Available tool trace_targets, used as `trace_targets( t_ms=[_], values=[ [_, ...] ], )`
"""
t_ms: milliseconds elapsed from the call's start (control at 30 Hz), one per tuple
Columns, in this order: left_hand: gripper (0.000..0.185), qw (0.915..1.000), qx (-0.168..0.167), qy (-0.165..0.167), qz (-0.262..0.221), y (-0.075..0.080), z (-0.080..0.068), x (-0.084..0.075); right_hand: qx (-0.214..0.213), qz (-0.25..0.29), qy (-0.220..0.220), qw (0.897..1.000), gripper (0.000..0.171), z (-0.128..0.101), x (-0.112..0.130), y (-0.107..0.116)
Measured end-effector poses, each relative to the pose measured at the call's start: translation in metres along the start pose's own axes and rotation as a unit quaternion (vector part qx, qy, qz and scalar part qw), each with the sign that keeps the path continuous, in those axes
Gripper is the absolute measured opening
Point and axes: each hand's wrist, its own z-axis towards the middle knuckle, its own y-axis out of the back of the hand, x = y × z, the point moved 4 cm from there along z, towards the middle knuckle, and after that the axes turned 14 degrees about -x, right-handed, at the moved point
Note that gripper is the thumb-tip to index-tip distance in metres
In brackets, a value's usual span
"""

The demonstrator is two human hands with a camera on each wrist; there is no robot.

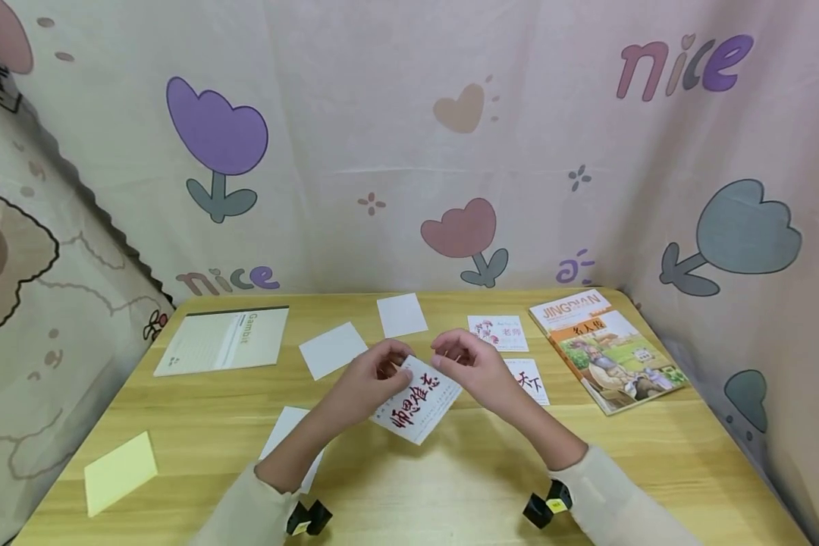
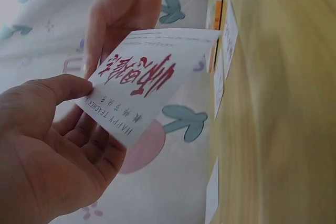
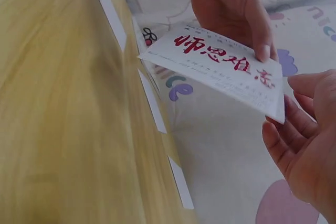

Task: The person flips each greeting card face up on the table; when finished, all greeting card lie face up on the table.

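A white card (image 1: pixel 418 400) with red brush characters is held tilted above the wooden table (image 1: pixel 464 485). My left hand (image 1: pixel 397 371) pinches its near-left end, thumb (image 2: pixel 58 88) on top and fingers underneath. My right hand (image 1: pixel 450 358) hovers at the card's far corner. In the right wrist view the right hand (image 3: pixel 296 111) has loosely curled fingers that meet the corner of the card (image 3: pixel 226 66), while its thumb stays clear of the card. The card (image 2: pixel 144 80) also carries small print reading "HAPPY TEACHER".
On the table lie a pale notebook (image 1: pixel 221 339), two blank white cards (image 1: pixel 332 349) (image 1: pixel 401 315), another white card (image 1: pixel 287 432) under my left forearm, a yellow note (image 1: pixel 120 472), two printed cards (image 1: pixel 498 332) (image 1: pixel 534 379) and an orange book (image 1: pixel 607 350). Flower-print cloth (image 1: pixel 396 152) walls three sides.
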Motion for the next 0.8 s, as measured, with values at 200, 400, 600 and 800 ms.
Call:
trace_targets(
  t_ms=[200, 400, 600, 800],
  values=[
    [0.030, 0.9993, 0.024, 0.007, -0.029, -0.012, -0.003, -0.001, 0.034, -0.009, 0.029, 0.999, 0.021, -0.005, 0.001, -0.009],
    [0.027, 0.9997, 0.020, -0.010, -0.010, -0.007, -0.005, -0.004, 0.040, -0.030, 0.070, 0.996, 0.020, -0.007, 0.017, -0.007],
    [0.020, 0.9998, -0.008, -0.020, -0.004, 0.007, -0.001, -0.006, 0.005, -0.022, 0.049, 0.999, 0.018, -0.005, 0.032, 0.006],
    [0.014, 0.9990, -0.038, -0.024, 0.000, 0.024, 0.004, -0.008, -0.050, 0.024, 0.019, 0.998, 0.016, 0.006, 0.015, 0.022]
  ],
)
